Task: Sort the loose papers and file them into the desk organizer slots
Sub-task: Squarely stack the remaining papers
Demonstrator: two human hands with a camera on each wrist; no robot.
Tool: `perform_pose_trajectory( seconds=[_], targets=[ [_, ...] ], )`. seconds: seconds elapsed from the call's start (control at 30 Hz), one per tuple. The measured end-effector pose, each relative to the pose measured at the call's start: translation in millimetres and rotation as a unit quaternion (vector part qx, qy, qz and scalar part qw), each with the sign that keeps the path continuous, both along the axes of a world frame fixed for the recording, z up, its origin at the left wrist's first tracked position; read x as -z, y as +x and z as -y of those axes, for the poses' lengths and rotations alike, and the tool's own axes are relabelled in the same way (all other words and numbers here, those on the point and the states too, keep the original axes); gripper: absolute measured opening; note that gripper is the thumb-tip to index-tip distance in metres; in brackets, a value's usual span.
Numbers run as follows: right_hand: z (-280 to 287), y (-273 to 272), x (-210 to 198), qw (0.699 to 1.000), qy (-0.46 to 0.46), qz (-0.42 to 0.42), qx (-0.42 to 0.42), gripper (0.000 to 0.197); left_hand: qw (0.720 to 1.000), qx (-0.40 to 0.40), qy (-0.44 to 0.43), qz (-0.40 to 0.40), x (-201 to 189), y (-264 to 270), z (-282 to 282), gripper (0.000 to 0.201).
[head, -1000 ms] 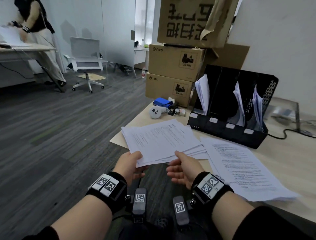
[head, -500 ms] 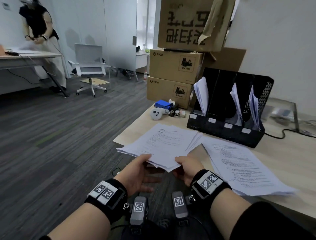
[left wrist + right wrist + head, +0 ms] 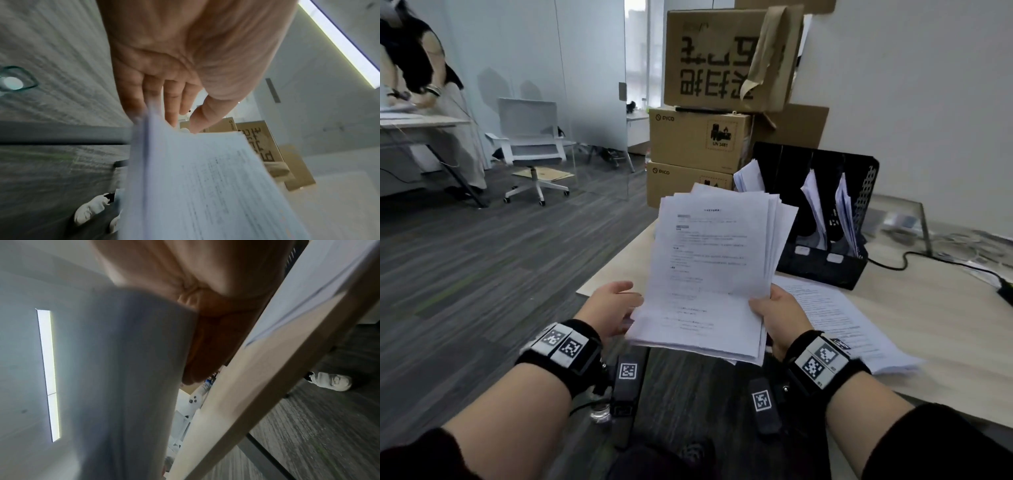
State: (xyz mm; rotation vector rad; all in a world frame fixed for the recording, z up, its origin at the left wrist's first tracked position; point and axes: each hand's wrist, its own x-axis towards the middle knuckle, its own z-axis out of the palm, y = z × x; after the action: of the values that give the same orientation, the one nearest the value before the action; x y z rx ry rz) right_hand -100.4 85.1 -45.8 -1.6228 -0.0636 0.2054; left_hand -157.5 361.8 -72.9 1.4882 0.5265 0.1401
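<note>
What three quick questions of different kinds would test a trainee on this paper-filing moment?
1. True or false: the paper stack is lying flat on the desk.
2. Which hand grips the stack's lower right edge? A) left hand B) right hand
3. Fill in: more sheets lie on the desk in front of the black ____.

Key: 1 false, it is held up, off the desk, with the left hand at its lower left edge. 2 B. 3 organizer.
</note>
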Motion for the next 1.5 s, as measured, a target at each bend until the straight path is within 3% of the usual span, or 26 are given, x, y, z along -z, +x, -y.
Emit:
perform_pose_trajectory(
  seconds=[0.07, 0.13, 0.27, 0.47, 0.6, 0.7, 0.8, 0.87, 0.93, 1.0, 1.03, 1.07, 1.1, 1.13, 1.2, 1.27, 1.43, 1.5],
  targets=[
    [12, 5, -5, 1.0, 0.018, 0.009, -0.006, 0.031, 0.998, 0.03, 0.053, 0.009, -12, 16, 6, 0.061],
    [21, 5, -12, 0.999, 0.035, 0.022, -0.022, 0.032, 0.993, 0.055, 0.098, 0.023, -27, 32, 17, 0.052],
    [41, 10, -18, 0.998, 0.028, 0.051, -0.025, 0.035, 0.992, 0.083, 0.033, 0.093, -50, 59, 47, 0.023],
    [77, 28, -34, 0.996, 0.032, 0.08, 0.008, 0.031, 0.97, 0.095, 0.011, 0.224, -73, 89, 87, 0.024],
    [94, 43, -39, 0.993, 0.037, 0.103, 0.042, 0.03, 0.958, 0.099, 0.016, 0.269, -79, 97, 115, 0.025],
    [100, 51, -33, 0.994, 0.035, 0.095, 0.049, 0.015, 0.958, 0.106, 0.009, 0.268, -70, 105, 123, 0.027],
    [101, 54, -26, 0.995, 0.039, 0.082, 0.03, 0.032, 0.961, 0.122, -0.029, 0.247, -61, 108, 126, 0.035],
    [104, 54, -25, 0.996, 0.062, 0.061, 0.015, 0.028, 0.973, 0.079, 0.01, 0.218, -61, 104, 136, 0.015],
    [108, 58, -24, 0.995, 0.101, 0.015, 0.005, 0.023, 0.979, -0.04, 0.099, 0.173, -64, 111, 159, 0.024],
    [112, 63, -25, 0.994, 0.11, 0.011, 0.014, 0.025, 0.976, -0.008, 0.17, 0.133, -75, 102, 167, 0.024],
    [112, 65, -24, 0.994, 0.109, 0.015, 0.023, 0.027, 0.983, -0.006, 0.13, 0.132, -83, 104, 166, 0.022],
    [113, 66, -25, 0.993, 0.111, 0.018, 0.028, 0.03, 0.988, -0.054, 0.119, 0.081, -86, 105, 172, 0.019],
    [113, 68, -24, 0.994, 0.102, 0.027, 0.039, 0.035, 0.986, -0.013, 0.14, 0.084, -78, 110, 166, 0.016],
    [114, 68, -23, 0.995, 0.085, 0.038, 0.038, 0.041, 0.981, -0.025, 0.12, 0.148, -71, 123, 165, 0.013],
    [117, 67, -18, 0.997, 0.05, 0.049, 0.028, 0.045, 0.969, 0.057, -0.065, 0.233, -65, 120, 142, 0.013],
    [121, 64, -11, 0.998, 0.051, 0.038, 0.024, 0.041, 0.963, 0.052, -0.12, 0.235, -63, 116, 135, 0.012],
    [112, 53, -13, 0.97, 0.233, -0.008, 0.064, 0.023, 0.94, 0.042, -0.261, 0.215, -52, 111, 146, 0.01],
    [103, 49, -16, 0.968, 0.242, 0.0, 0.067, 0.021, 0.929, 0.051, -0.298, 0.212, -47, 107, 153, 0.019]
  ],
)
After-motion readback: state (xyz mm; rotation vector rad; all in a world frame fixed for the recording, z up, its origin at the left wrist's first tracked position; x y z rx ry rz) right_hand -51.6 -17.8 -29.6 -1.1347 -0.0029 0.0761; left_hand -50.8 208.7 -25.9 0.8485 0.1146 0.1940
